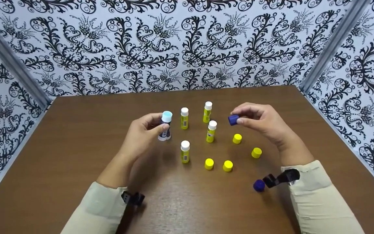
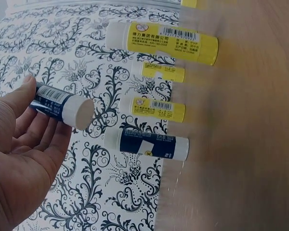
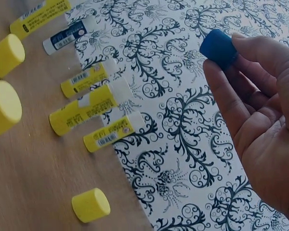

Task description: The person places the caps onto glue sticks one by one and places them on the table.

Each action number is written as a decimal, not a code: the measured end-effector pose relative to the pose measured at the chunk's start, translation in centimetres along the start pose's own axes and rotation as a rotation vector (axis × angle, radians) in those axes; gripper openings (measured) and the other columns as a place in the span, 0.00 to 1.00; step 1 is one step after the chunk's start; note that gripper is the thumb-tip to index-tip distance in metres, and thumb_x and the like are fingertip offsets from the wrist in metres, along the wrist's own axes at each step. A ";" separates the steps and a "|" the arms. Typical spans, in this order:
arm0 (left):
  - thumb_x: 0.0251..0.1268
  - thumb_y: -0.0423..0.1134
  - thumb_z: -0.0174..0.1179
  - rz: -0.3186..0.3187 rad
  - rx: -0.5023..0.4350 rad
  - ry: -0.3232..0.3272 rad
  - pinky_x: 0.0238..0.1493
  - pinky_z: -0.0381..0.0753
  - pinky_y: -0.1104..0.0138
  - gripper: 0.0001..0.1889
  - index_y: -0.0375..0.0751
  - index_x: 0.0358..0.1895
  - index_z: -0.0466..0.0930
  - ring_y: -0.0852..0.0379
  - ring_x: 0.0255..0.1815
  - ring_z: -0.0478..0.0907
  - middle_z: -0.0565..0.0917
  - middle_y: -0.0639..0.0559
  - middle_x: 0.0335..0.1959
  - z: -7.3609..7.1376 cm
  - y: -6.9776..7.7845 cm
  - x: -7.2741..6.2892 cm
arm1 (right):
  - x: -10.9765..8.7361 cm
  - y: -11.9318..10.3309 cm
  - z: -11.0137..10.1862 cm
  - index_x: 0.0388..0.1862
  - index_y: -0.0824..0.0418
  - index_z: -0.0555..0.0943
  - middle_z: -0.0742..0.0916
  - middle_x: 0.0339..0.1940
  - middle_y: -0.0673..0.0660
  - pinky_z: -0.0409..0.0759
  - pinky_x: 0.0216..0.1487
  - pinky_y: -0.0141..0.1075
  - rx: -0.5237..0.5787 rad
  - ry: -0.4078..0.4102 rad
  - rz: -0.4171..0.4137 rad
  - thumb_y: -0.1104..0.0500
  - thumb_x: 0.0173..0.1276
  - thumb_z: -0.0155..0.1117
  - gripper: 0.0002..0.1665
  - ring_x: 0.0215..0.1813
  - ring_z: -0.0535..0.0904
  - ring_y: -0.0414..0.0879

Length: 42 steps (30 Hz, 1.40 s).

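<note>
My left hand grips a dark blue glue stick between thumb and fingers, tilted in the left wrist view. Its cap is off, and a pale blue top shows in the head view. A second dark blue glue stick stands upright on the table close by, mostly hidden in the head view. My right hand pinches a blue cap in the air, well apart from the held stick. Several yellow glue sticks with white tops stand uncapped between the hands.
Several yellow caps lie on the brown table in front of the right hand. Another blue cap sits near the right wrist camera. Patterned wall panels enclose the table's back and sides.
</note>
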<state>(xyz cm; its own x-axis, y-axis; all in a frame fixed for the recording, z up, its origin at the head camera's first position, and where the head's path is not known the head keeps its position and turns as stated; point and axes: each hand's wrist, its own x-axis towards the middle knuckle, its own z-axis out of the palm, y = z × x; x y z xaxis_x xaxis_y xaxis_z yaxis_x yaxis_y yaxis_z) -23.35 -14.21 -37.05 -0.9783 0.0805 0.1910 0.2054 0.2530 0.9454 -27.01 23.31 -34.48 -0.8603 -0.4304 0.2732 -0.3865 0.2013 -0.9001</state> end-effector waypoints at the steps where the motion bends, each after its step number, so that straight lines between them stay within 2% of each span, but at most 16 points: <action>1: 0.68 0.36 0.70 0.007 0.004 -0.005 0.53 0.85 0.68 0.18 0.42 0.60 0.85 0.53 0.50 0.85 0.89 0.46 0.52 0.1 0.1 0.0 | 0.0 0.0 0.1 0.55 0.67 0.86 0.87 0.53 0.57 0.87 0.51 0.32 0.007 0.004 0.000 0.67 0.71 0.69 0.14 0.49 0.86 0.47; 8: 0.68 0.36 0.70 0.062 0.042 -0.025 0.50 0.85 0.70 0.19 0.42 0.61 0.86 0.50 0.49 0.85 0.89 0.45 0.49 0.6 0.3 -0.3 | -0.1 -0.3 1.0 0.54 0.67 0.86 0.87 0.53 0.60 0.88 0.51 0.32 0.042 -0.006 -0.039 0.68 0.71 0.68 0.14 0.47 0.86 0.48; 14: 0.68 0.35 0.70 0.069 0.050 -0.028 0.49 0.85 0.70 0.19 0.42 0.61 0.86 0.50 0.48 0.85 0.89 0.45 0.49 0.8 0.6 -0.7 | -0.3 -0.4 1.4 0.54 0.66 0.87 0.87 0.54 0.60 0.87 0.52 0.32 0.052 -0.023 -0.039 0.68 0.71 0.69 0.14 0.48 0.86 0.48; 24: 0.66 0.35 0.71 0.082 0.054 -0.038 0.54 0.85 0.68 0.19 0.42 0.60 0.87 0.54 0.50 0.85 0.89 0.47 0.52 1.5 0.7 -1.2 | -0.4 -0.8 1.7 0.53 0.67 0.87 0.87 0.52 0.60 0.87 0.52 0.30 0.087 -0.014 -0.050 0.71 0.69 0.69 0.14 0.46 0.86 0.45; 30: 0.65 0.35 0.71 0.098 0.022 -0.063 0.52 0.85 0.70 0.20 0.43 0.60 0.87 0.55 0.49 0.85 0.88 0.47 0.50 2.1 0.8 -1.5 | -0.6 -1.1 2.0 0.54 0.68 0.86 0.87 0.52 0.60 0.87 0.54 0.31 0.076 -0.013 -0.046 0.70 0.69 0.69 0.15 0.47 0.87 0.46; 35: 0.64 0.35 0.73 0.109 0.024 -0.072 0.49 0.85 0.71 0.19 0.46 0.59 0.88 0.55 0.46 0.83 0.87 0.49 0.48 2.4 0.9 -1.6 | -0.6 -1.3 2.4 0.55 0.67 0.86 0.86 0.54 0.61 0.87 0.52 0.32 0.113 -0.016 -0.036 0.71 0.69 0.69 0.15 0.48 0.87 0.48; 42: 0.64 0.35 0.72 0.117 0.053 -0.083 0.51 0.85 0.66 0.20 0.47 0.60 0.87 0.54 0.47 0.82 0.87 0.50 0.50 2.5 0.8 -1.9 | -0.6 -1.2 2.9 0.54 0.70 0.85 0.86 0.52 0.60 0.88 0.51 0.31 0.143 -0.032 -0.055 0.72 0.69 0.69 0.15 0.48 0.87 0.47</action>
<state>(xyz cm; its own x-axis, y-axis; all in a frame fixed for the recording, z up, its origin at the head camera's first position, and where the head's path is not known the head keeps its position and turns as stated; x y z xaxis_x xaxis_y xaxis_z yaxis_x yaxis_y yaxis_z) -21.22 -11.72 -37.35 -0.9422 0.1918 0.2747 0.3215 0.2872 0.9023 -25.07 20.80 -34.51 -0.8275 -0.4651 0.3145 -0.3793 0.0502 -0.9239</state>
